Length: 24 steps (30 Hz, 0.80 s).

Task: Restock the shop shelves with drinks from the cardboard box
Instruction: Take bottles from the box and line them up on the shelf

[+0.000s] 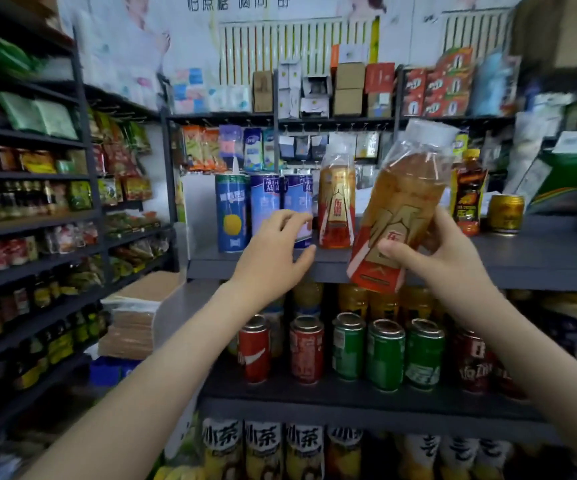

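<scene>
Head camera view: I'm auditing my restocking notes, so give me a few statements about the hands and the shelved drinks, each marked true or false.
1. The right hand holds a tilted amber bottle. True.
2. The left hand grips a blue can. False: it holds nothing, and its fingers are relaxed in front of the blue cans.
3. A matching bottle stands upright on the top shelf. True.
4. The gold can stands left of the blue cans. False: it stands far to their right.
5. The shelf below holds only green cans. False: red cans and green cans stand there.
</scene>
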Each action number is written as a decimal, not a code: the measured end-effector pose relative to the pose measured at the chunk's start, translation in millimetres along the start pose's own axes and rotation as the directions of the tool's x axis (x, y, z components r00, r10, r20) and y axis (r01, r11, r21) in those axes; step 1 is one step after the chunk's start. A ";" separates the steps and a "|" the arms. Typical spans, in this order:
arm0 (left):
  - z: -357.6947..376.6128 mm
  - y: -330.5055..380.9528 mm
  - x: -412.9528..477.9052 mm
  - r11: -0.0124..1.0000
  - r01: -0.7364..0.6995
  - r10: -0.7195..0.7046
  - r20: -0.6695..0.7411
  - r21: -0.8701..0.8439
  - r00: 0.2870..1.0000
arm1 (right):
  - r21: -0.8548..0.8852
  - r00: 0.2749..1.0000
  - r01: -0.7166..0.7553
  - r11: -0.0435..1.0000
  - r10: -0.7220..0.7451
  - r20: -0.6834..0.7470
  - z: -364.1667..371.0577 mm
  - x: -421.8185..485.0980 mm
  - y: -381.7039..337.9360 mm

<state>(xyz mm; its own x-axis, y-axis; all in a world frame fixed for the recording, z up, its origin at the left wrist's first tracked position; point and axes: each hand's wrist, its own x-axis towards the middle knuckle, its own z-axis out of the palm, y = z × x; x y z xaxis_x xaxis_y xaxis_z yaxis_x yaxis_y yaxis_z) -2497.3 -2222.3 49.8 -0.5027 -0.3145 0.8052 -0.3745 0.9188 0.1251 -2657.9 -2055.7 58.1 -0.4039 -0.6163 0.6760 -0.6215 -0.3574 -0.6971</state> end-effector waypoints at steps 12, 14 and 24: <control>36.0 -31.0 41.5 0.933 0.203 -0.121 0.273 -0.296 0.954 | 0.108 0.979 -0.126 0.986 0.106 0.173 59.5 94.7 45.1; 36.3 -26.4 44.1 0.892 0.239 -0.123 0.303 -0.384 0.945 | 0.105 0.980 -0.128 0.986 0.109 0.166 61.6 96.2 47.7; 43.7 -11.0 55.6 0.889 0.271 -0.178 0.267 -0.368 0.947 | 0.033 0.962 -0.168 0.985 0.157 0.223 51.6 99.9 46.9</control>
<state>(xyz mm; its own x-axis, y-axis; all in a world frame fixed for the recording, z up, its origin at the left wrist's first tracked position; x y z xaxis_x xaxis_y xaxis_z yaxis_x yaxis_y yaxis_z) -2555.2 -2260.4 67.9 -0.6172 -0.5252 0.5860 -0.1824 0.8199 0.5427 -2692.7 -2170.2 80.6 -0.3366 -0.8052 0.4882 -0.5222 -0.2718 -0.8083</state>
